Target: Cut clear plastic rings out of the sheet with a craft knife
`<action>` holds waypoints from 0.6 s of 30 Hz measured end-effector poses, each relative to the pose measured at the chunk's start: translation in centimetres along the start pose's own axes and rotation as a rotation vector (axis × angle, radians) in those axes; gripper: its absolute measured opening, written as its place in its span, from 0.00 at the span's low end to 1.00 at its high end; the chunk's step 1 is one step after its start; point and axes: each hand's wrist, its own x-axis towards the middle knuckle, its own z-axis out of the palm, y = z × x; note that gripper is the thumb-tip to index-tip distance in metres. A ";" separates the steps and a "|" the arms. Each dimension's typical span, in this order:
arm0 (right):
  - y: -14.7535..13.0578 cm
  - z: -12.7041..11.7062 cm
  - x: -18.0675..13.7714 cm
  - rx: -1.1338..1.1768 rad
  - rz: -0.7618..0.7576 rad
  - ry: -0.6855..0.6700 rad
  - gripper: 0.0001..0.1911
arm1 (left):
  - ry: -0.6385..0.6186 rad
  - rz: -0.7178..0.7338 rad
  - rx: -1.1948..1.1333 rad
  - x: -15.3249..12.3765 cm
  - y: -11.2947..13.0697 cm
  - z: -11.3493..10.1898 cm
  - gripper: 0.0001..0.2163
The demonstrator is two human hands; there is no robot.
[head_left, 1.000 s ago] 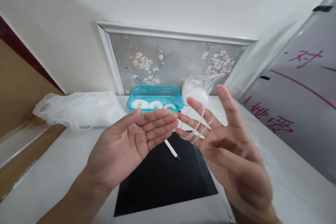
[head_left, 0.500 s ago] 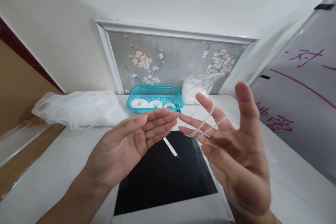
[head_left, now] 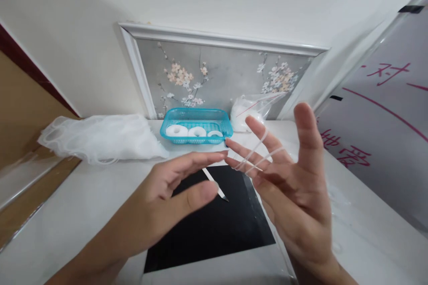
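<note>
My right hand (head_left: 294, 187) is raised above the table, palm turned left, fingers spread. A thin clear elastic band (head_left: 256, 156) is looped across its fingers. My left hand (head_left: 174, 191) hovers beside it with fingers stretched out toward the right hand's fingertips, holding nothing; the fingertips nearly meet. Below the hands lies a black mat (head_left: 214, 222) with a white pointed tool (head_left: 216, 183) on it. A turquoise basket (head_left: 195, 118) with three white rings (head_left: 197, 132) stands at the back.
A heap of clear white netting (head_left: 100, 140) lies at the left. A clear plastic bag of white material (head_left: 249, 113) stands right of the basket. A flowered panel (head_left: 217, 78) backs the white table (head_left: 67, 218). A board with red writing (head_left: 384, 111) leans at the right.
My left hand has turned from palm-up to edge-on and dropped a little. My right hand tilted more upright, the band still across its fingers.
</note>
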 end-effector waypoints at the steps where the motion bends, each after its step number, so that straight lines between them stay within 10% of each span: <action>1: 0.2 0.0 0.2 0.004 -0.011 0.019 0.42 | -0.018 -0.017 0.054 -0.1 0.2 0.2 0.14; 8: 3.4 -0.3 2.0 0.035 0.062 0.256 0.13 | 0.188 0.196 0.023 -0.6 0.7 -1.4 0.09; 14: 9.3 -0.5 4.9 -0.037 0.173 0.274 0.20 | 0.424 0.443 -0.146 -1.4 2.5 -4.0 0.06; 18: 13.9 0.4 9.9 -0.465 0.309 -0.016 0.27 | 0.505 0.489 -0.211 -2.7 3.5 -5.2 0.06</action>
